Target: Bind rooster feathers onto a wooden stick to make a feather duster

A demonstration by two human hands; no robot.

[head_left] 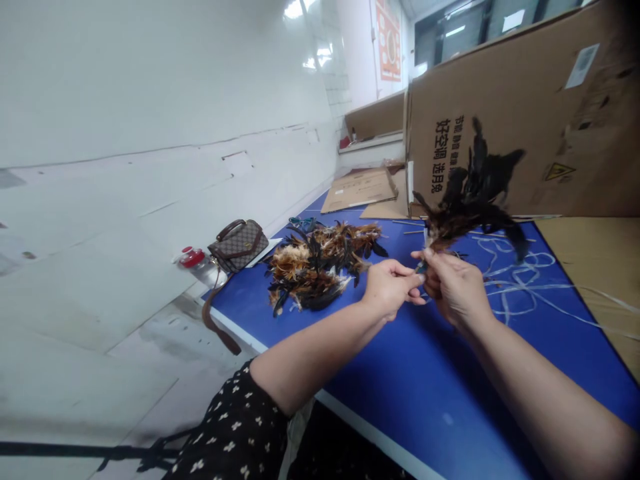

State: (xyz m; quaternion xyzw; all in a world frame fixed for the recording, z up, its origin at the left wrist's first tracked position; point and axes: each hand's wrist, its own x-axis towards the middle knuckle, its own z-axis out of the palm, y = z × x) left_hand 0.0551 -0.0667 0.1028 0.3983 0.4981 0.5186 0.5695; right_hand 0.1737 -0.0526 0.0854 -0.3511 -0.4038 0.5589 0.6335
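Above the blue table (pixel 380 373), my right hand (pixel 457 287) is closed round the lower end of a feather duster head (pixel 473 190), a bunch of black and brown feathers that fans upward. Close beside it, my left hand (pixel 393 287) pinches at the base of the same bunch, where a small bluish bit shows between the fingers. What exactly the left fingertips hold is too small to make out. To the left of my hands lies a pile of brown, black and cream feather bunches (pixel 320 260).
Loose white string (pixel 520 280) spreads over the table's right side, with thin sticks (pixel 480 233) behind it. A large cardboard box (pixel 505 120) stands at the back right, flat cardboard (pixel 360 187) beside it. A brown handbag (pixel 240 243) and red-capped bottle (pixel 197 263) stand at the left edge.
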